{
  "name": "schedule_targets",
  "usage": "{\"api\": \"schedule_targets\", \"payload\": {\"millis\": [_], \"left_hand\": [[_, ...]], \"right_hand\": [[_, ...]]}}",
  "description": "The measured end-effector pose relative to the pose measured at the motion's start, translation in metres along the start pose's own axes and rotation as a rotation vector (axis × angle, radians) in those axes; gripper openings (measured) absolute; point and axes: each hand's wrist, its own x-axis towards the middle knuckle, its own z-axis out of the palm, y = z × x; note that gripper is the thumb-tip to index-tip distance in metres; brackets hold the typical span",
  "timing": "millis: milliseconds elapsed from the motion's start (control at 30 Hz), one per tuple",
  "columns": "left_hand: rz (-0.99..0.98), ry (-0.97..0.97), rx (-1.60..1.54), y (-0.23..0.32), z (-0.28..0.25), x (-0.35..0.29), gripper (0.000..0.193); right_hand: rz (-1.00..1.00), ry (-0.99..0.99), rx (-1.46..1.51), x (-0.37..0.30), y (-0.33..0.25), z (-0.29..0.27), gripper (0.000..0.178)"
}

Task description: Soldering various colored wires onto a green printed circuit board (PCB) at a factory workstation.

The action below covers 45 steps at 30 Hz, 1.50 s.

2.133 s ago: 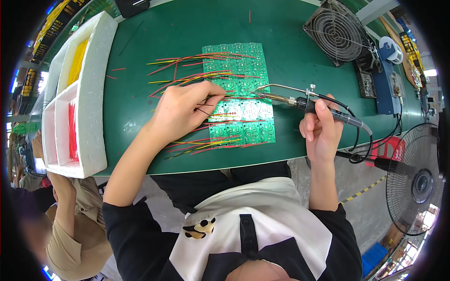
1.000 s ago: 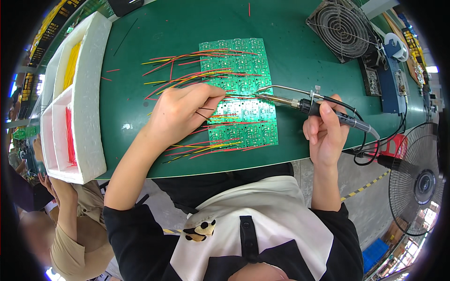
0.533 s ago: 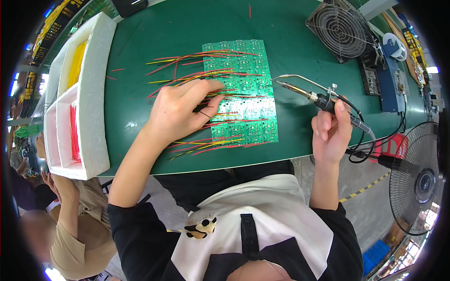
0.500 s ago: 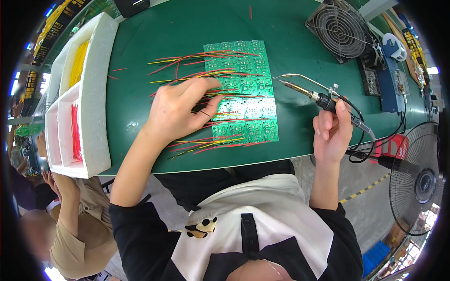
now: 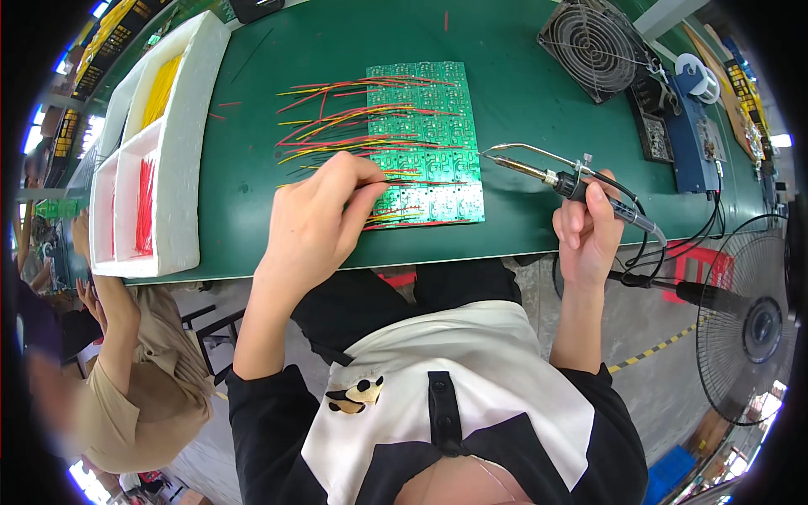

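Green bench (image 5: 252,168): 1 circuit panel (image 5: 425,126), 1 soldering iron (image 5: 572,185).

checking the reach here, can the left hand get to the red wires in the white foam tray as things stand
Probably yes. The left hand rests on the wires at the green circuit board, and only bare green table lies between it and the open-topped foam tray holding the red wires.

Matt green table mat (image 5: 252,168); white foam tray (image 5: 181,168).
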Motion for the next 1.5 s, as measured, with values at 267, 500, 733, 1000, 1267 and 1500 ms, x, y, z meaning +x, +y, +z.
{"api": "schedule_targets", "payload": {"millis": [267, 500, 733, 1000, 1267, 1500], "left_hand": [[0.119, 0.047, 0.05, -0.01, 0.021, 0.011, 0.011], [0.06, 0.037, 0.017, -0.014, 0.029, 0.008, 0.012], [0.142, 0.061, 0.0, -0.017, 0.031, 0.008, 0.013], [0.165, 0.062, 0.044, -0.018, 0.033, 0.006, 0.018], [0.187, 0.074, 0.041, -0.02, 0.034, 0.006, 0.02], [0.177, 0.083, 0.016, -0.02, 0.033, 0.006, 0.021]], "right_hand": [[0.069, 0.017, 0.008, 0.002, 0.0, 0.004, 0.011], [0.115, 0.017, -0.105, 0.003, 0.001, 0.013, 0.013], [0.165, 0.05, -0.155, 0.002, 0.002, 0.015, 0.014], [0.147, 0.056, -0.079, 0.001, 0.003, 0.013, 0.011], [0.163, 0.029, -0.116, 0.001, 0.004, 0.014, 0.011], [0.158, 0.016, -0.1, 0.001, 0.004, 0.015, 0.011]]}}
